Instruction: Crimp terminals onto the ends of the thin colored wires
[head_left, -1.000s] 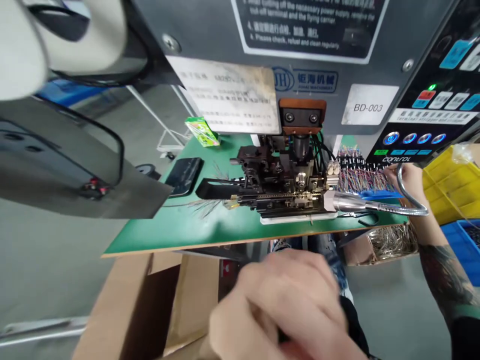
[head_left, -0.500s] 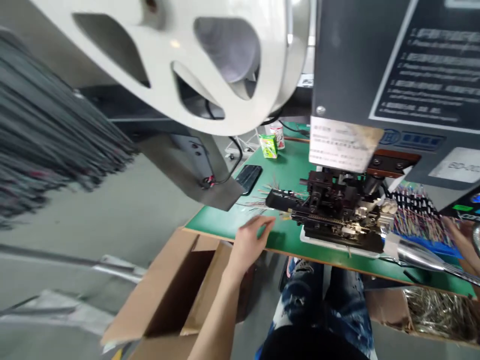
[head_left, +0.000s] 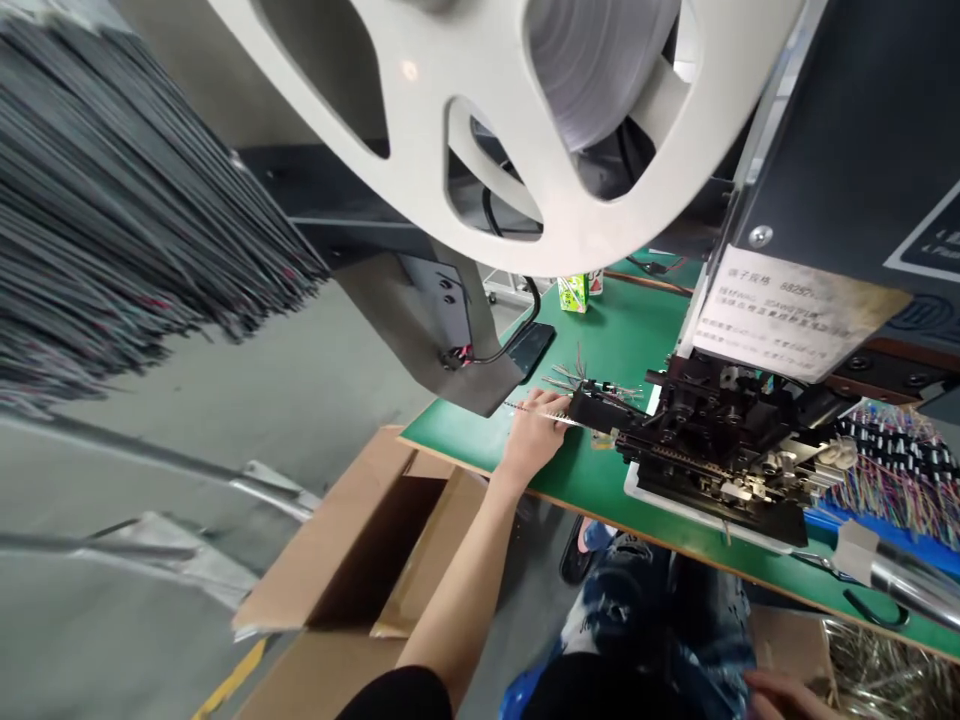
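Note:
My left hand (head_left: 536, 430) is at the left end of the black machine (head_left: 720, 440), its fingers curled round a thin strip (head_left: 562, 417) that runs into the machine's feed arm. Beyond the fingers lie loose wires (head_left: 577, 372) on the green table (head_left: 469, 435). Low in the view, my right hand (head_left: 784, 692) shows only in part, over the lap near the right leg; its fingers are blurred and cut off by the frame edge. Bundled coloured wires (head_left: 900, 465) lie right of the machine.
A large white reel (head_left: 600, 235) hangs overhead. Grey wires (head_left: 135, 190) hang at left. On the table are a phone (head_left: 532, 350) and a green box (head_left: 574, 293). An open cardboard box (head_left: 322, 540) stands below. A metal tube (head_left: 907, 580) crosses the right.
My left hand has moved up and forward to the strip. My right hand has left the wire bundles and is now low over the lap. The view has shifted left.

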